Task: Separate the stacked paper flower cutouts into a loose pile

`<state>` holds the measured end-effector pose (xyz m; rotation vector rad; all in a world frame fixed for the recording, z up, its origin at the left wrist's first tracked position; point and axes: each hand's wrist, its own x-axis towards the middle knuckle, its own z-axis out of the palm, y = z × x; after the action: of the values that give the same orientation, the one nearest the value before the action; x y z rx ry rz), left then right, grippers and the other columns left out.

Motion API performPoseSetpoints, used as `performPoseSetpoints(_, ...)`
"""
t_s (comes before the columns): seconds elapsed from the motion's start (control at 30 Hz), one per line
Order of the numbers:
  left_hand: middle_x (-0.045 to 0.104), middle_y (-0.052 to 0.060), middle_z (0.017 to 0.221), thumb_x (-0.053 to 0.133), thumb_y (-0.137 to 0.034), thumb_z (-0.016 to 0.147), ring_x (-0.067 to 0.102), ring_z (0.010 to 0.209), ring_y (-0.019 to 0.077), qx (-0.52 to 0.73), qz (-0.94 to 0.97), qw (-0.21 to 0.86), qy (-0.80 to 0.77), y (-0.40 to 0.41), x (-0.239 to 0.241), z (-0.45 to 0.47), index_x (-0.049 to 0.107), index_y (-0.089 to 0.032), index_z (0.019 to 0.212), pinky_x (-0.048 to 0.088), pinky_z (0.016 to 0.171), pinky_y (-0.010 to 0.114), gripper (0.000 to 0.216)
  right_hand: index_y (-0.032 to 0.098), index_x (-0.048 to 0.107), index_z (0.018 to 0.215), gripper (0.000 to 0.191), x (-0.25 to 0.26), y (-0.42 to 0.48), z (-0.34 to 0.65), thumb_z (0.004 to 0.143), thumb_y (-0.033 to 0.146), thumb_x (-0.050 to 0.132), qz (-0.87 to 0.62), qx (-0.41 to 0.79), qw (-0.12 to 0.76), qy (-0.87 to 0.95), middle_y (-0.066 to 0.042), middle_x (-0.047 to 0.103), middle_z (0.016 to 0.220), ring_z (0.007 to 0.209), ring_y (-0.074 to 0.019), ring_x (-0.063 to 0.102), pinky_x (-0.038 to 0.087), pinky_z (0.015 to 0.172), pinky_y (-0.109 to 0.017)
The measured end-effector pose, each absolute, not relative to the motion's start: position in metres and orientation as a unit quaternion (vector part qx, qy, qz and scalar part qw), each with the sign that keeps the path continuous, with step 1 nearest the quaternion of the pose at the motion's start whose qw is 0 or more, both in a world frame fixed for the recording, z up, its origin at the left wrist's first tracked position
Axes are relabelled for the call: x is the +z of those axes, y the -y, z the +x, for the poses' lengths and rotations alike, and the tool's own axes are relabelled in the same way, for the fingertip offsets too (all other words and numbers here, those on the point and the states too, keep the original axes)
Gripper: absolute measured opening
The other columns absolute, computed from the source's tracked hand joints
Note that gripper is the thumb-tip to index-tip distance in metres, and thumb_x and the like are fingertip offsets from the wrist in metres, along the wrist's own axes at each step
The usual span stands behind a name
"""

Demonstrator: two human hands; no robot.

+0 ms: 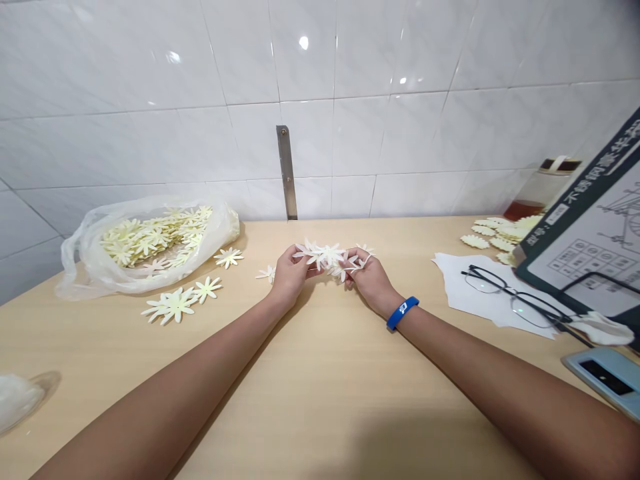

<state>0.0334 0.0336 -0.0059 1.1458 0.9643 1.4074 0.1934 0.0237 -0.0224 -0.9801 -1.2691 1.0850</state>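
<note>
Both of my hands meet over the middle of the table, closed on white flower-shaped pieces [327, 255] with thin pointed petals. My left hand [291, 275] pinches the cluster from its left side. From the right, my right hand [369, 277] grips more of these petals; a blue wristband [403, 313] circles that wrist. Just left of my left hand, a loose flower piece [269, 273] lies on the wood. Farther left are a small pile of pale yellow flower pieces [177, 305] and a single one [229, 258]. How many pieces I hold is hard to make out.
A clear plastic bag [200, 263] full of flower pieces lies at the left. On the right are scalloped pale pieces [475, 241], a jar of dark liquid [537, 190], a printed box [590, 233], eyeglasses [510, 291] on white paper [457, 287] and a light-blue phone [605, 377]. Tiled wall behind.
</note>
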Motion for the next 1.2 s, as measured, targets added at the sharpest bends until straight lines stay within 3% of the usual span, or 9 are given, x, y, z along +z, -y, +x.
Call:
performPoseSetpoints(0.27,0.061,-0.001,0.081,0.074,-0.025,0.064,0.057,0.063,0.0090,0.588,0.494,0.500,-0.400,-0.036,-0.008,0.031,0.061,-0.017,0.097,0.050,0.059,0.023,0.036,0.021,0.050,0.073,0.034,-0.023,-0.026,0.196,0.070,0.047,0.072,-0.438,0.463,0.601,0.483,0.007,0.049,0.050,0.034,-0.0074,0.043,0.033,0.031,-0.019)
performPoseSetpoints(0.5,0.048,-0.005,0.059,0.069,-0.041,0.075,0.043,0.046,0.0045,0.586,0.502,0.478,-0.420,-0.042,-0.014,0.026,0.063,-0.015,0.083,0.035,0.044,0.017,0.028,0.023,0.044,0.078,0.034,-0.016,-0.021,0.195,0.072,0.046,0.069,-0.422,0.500,0.611,0.445,0.006,0.054,0.056,0.041,-0.0091,0.049,0.033,0.031,-0.017)
performPoseSetpoints(0.6,0.056,-0.003,0.061,0.063,-0.044,0.079,0.048,0.046,0.0065,0.577,0.504,0.479,-0.428,-0.040,-0.013,0.027,0.062,-0.015,0.085,0.037,0.044,0.018,0.029,0.023,0.049,0.087,0.032,-0.015,-0.022,0.196,0.069,0.038,0.071,-0.390,0.514,0.634,0.427,0.006,0.056,0.062,0.045,-0.0076,0.047,0.033,0.036,-0.016)
performPoseSetpoints(0.7,0.068,0.004,0.081,0.060,-0.041,0.082,0.060,0.057,0.0101,0.568,0.508,0.487,-0.427,-0.037,-0.009,0.028,0.061,-0.016,0.095,0.046,0.052,0.021,0.028,0.021,0.053,0.088,0.030,-0.015,-0.023,0.198,0.069,0.037,0.070,-0.389,0.504,0.649,0.417,0.005,0.055,0.065,0.045,-0.0052,0.040,0.027,0.037,-0.015)
performPoseSetpoints(0.83,0.068,0.009,0.110,0.060,-0.038,0.082,0.065,0.089,0.0167,0.581,0.536,0.430,-0.437,-0.036,-0.003,0.027,0.065,-0.018,0.101,0.052,0.079,0.031,0.028,0.022,0.048,0.078,0.026,-0.017,-0.025,0.202,0.076,0.043,0.065,-0.414,0.489,0.642,0.421,0.008,0.048,0.057,0.038,-0.0043,0.027,0.018,0.035,-0.017)
performPoseSetpoints(1.0,0.064,0.007,0.124,0.058,-0.039,0.085,0.054,0.120,0.0231,0.580,0.597,0.300,-0.466,-0.034,0.002,0.024,0.067,-0.020,0.107,0.040,0.103,0.038,0.031,0.022,0.039,0.062,0.038,-0.019,-0.024,0.208,0.084,0.048,0.058,-0.477,0.336,0.642,0.498,0.008,0.035,0.049,0.044,-0.0088,0.032,0.028,0.043,-0.022)
performPoseSetpoints(1.1,0.061,0.008,0.129,0.048,-0.038,0.091,0.050,0.125,0.0228,0.581,0.632,0.233,-0.458,-0.031,0.001,0.024,0.068,-0.020,0.105,0.036,0.108,0.039,0.031,0.021,0.041,0.060,0.040,-0.015,-0.019,0.208,0.085,0.047,0.057,-0.474,0.241,0.610,0.588,0.006,0.035,0.055,0.054,-0.0106,0.037,0.032,0.053,-0.024)
performPoseSetpoints(1.2,0.063,0.007,0.125,0.050,-0.033,0.090,0.051,0.123,0.0214,0.553,0.692,0.183,-0.426,-0.028,-0.001,0.025,0.069,-0.020,0.101,0.036,0.108,0.038,0.025,0.020,0.045,0.061,0.038,-0.013,-0.015,0.205,0.086,0.046,0.056,-0.457,0.222,0.568,0.648,0.004,0.040,0.058,0.058,-0.0118,0.039,0.034,0.057,-0.025)
